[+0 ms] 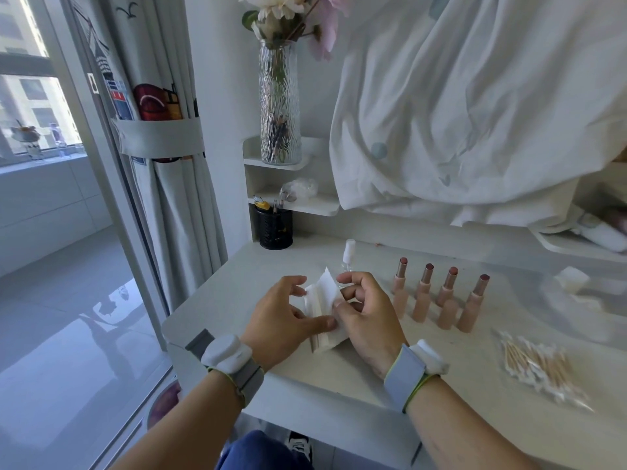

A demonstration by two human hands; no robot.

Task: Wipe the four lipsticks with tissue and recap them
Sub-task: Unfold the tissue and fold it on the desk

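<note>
Both wrists come in over the surface's near edge, and I've got my left hand [281, 313] and right hand [364, 310] together on the tissue [322, 296], fingers of each pinching the thin folded sheet. It looks limp and tear-prone, so I'd hold it by the folded edge, loosely. Four lipsticks [441, 293] stand uncapped in a row just right of my hands, toward the middle of the surface. They're light, top-heavy, easily toppled; I'd take each low on its barrel. Cotton swabs [539, 364] lie at the right.
</note>
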